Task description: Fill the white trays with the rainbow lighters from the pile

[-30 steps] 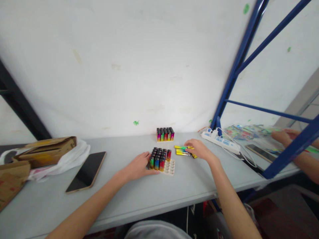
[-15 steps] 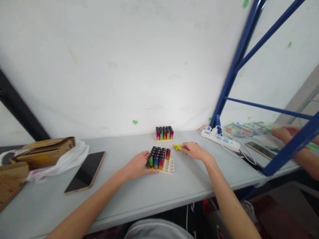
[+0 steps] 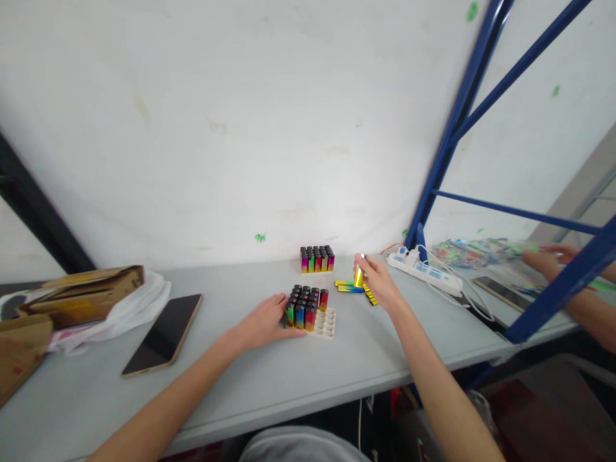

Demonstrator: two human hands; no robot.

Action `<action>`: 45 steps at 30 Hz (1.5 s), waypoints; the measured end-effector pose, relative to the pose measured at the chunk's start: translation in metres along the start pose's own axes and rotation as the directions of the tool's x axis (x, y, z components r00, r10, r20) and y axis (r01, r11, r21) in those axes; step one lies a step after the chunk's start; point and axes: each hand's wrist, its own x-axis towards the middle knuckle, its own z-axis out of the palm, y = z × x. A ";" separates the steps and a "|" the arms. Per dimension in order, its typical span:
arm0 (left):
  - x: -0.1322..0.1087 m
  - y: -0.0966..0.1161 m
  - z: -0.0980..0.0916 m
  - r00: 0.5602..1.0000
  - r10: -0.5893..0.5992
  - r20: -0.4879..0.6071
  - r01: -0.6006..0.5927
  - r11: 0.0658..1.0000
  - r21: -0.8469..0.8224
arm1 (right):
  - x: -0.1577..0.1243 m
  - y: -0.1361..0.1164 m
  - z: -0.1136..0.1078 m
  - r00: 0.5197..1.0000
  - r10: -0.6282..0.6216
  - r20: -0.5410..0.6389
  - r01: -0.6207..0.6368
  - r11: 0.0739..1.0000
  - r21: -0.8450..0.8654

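My left hand (image 3: 266, 321) grips the near left corner of a pale tray (image 3: 325, 324), with the thumb along the front and the fingers at the left side. Several upright lighters (image 3: 301, 308) with black tops and shiny multicoloured bodies fill its left part; the holes on the right show bare. My right hand (image 3: 378, 279) pinches a yellow lighter (image 3: 359, 276), held roughly upright above the table. Below it lie several loose yellow and blue lighters (image 3: 350, 287), partly covered by that hand. A second tray of lighters (image 3: 317, 259) stands farther back, near the wall.
A phone (image 3: 163, 335) lies to the left, beside a white bag (image 3: 139, 301) and cardboard boxes (image 3: 91, 298). At the right are a power strip (image 3: 426, 273) with cables and a blue metal frame (image 3: 443, 151). Beyond it another person's hands (image 3: 553, 260) work near plastic-wrapped items.
My right hand has lifted a yellow lighter off the loose ones and turned it upright, uncovering others on the table. My left hand has stayed on the tray.
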 end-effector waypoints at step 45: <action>0.002 0.000 0.001 1.000 0.011 -0.015 -0.011 1.000 -0.029 | -0.020 -0.017 0.047 0.942 0.150 0.302 -0.197 0.971 0.132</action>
